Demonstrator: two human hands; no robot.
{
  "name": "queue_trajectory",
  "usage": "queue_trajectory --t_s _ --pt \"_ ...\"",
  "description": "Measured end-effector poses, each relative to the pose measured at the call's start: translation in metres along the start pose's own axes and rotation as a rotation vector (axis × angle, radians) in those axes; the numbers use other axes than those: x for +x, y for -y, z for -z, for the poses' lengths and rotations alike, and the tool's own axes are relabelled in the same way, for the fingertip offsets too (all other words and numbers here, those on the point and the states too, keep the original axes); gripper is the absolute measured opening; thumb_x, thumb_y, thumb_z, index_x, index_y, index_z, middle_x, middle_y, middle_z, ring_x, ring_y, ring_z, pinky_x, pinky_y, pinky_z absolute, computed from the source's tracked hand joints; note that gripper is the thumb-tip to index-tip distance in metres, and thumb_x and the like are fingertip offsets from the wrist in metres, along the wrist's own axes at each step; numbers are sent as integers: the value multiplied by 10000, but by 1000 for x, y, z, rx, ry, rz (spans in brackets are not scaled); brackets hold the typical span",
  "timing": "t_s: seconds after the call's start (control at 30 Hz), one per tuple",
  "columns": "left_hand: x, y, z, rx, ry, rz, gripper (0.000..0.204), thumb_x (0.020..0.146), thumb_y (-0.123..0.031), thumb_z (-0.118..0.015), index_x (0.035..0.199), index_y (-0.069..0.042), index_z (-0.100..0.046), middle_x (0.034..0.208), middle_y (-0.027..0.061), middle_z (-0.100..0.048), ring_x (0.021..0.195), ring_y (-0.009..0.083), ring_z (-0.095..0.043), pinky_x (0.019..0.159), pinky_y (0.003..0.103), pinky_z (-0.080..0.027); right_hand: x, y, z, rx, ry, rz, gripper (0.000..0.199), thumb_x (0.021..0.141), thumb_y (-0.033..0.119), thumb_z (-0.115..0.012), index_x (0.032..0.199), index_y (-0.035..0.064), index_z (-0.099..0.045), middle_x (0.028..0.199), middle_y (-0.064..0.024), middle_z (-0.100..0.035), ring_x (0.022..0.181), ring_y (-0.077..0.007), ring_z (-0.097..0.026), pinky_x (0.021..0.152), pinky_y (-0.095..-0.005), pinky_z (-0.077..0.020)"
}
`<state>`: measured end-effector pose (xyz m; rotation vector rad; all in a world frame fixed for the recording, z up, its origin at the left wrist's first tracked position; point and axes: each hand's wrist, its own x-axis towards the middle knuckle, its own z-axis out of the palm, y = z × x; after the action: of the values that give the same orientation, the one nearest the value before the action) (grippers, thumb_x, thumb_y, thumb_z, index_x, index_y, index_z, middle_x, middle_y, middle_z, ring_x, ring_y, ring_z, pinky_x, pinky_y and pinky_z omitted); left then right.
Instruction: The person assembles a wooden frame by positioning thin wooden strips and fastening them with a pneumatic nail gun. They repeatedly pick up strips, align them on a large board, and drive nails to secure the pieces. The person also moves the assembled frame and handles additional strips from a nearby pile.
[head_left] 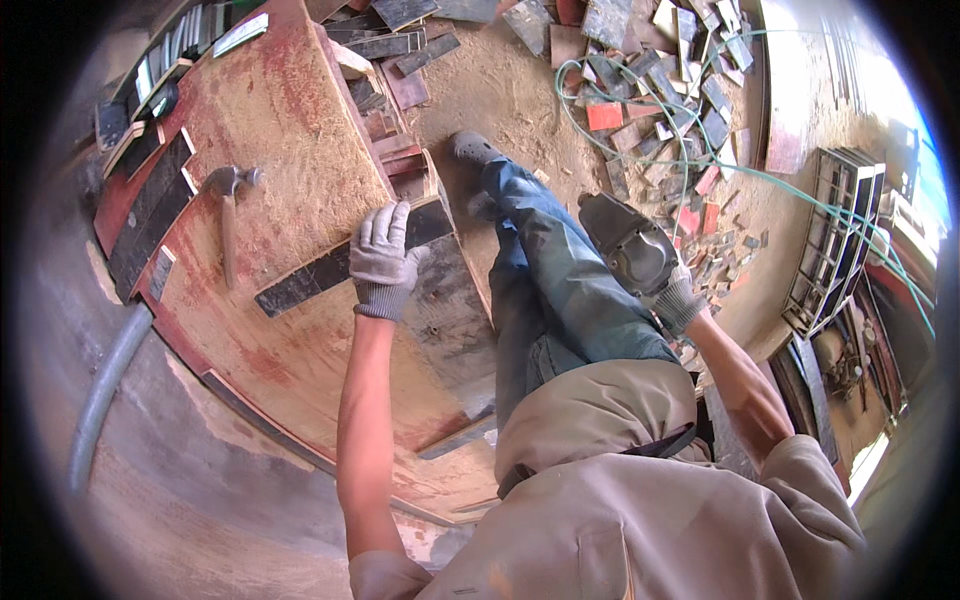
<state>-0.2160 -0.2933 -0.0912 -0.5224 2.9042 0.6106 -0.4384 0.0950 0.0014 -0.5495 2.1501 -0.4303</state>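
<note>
Left hand (pixel 385 258) lies unclenched on a black strip (pixel 312 283), centre left; right hand (pixel 678 302) grasps a tool (pixel 630 245), centre right.

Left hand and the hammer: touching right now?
Apart: the head view shows a stretch of stained board between the left hand and the hammer.

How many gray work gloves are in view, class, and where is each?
2: one glove on the left hand, over a black strip; the other on the right hand, partly hidden by the dark tool it holds. Others could be hidden.
</note>
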Motion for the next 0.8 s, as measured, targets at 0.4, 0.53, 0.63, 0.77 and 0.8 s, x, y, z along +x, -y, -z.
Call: queue_trajectory --t_s 0.4,0.53,0.63,0.77,0.8 --pt "14 -3 9 87 227 44 833 715 -388 -828 1426 -80 -523 1300 126 -601 1204 324 -552 1101 467 -404 24 15 -11 460 174 -1 524 755 168 -841 1214 2 -651 1030 -70 -737 881 -143 -687 790 -329 -575" --pt "20 -7 9 166 273 66 794 707 -358 -828 1397 -83 -545 1302 120 -600 1199 322 -555 1099 458 -412 29 31 -6 440 207 -53 581 742 193 -832 1253 -1 -634 973 -98 -744 840 -175 -702 780 -340 -578" --pt "20 -10 8 151 247 76 759 702 -331 -821 1372 -83 -565 1299 121 -598 1204 321 -552 1099 451 -413 30 51 -4 451 220 -39 387 867 140 -704 1227 9 -649 1011 -60 -727 853 -124 -677 773 -296 -570" --pt "16 -13 4 138 179 67 733 701 -312 -808 1353 -64 -581 1275 136 -595 1177 321 -555 1083 461 -406 36 79 -2 187 230 187 319 931 103 -602 1230 4 -652 1012 -55 -705 874 -146 -665 756 -313 -550" --pt "15 -13 3 137 137 58 730 702 -308 -805 1351 -56 -584 1263 143 -595 1163 321 -557 1077 467 -402 38 85 -3 178 284 132 367 903 127 -629 1248 4 -645 988 -93 -704 870 -192 -675 764 -343 -547"
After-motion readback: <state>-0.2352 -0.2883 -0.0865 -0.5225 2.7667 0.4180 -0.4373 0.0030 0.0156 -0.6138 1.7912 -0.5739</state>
